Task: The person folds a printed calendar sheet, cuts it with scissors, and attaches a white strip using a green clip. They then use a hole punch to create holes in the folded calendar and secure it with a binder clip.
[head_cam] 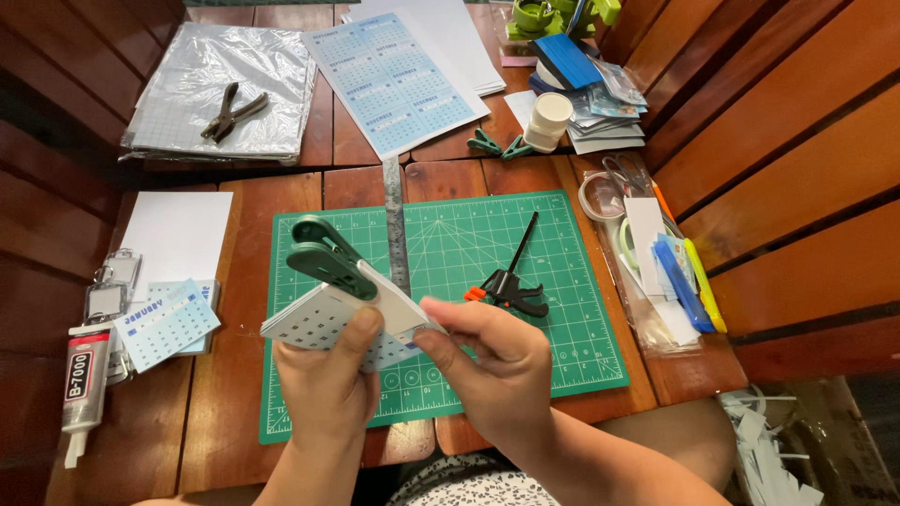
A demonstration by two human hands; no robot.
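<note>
Head view, looking straight down: both hands are up over the near edge of the green cutting mat [487, 281], and between them sits a small stack of printed cards [328, 323]. The left hand [328, 384] pinches the stack from below, thumb pressed flat on the top card, fingers closed on it. A green spring clamp [323, 255] bites the stack's far corner, its handles sticking up and away towards the mat's far-left corner. The stack's long side runs left to right, tilted down at the left. The right hand [492, 356] is at the stack's right end, fingers curled narrow on that edge; whether they grip or only touch, I cannot tell.

On the mat, just right of the hands, lies a small black bar clamp [511, 281] with an orange trigger, and a steel ruler [397, 225] runs up its middle. Left of the mat on the table [234, 375]: a glue tube [84, 379] and loose calendar cards [167, 323]. Right of the mat, a clear bag [647, 328] holds pens, tape and scissors.
</note>
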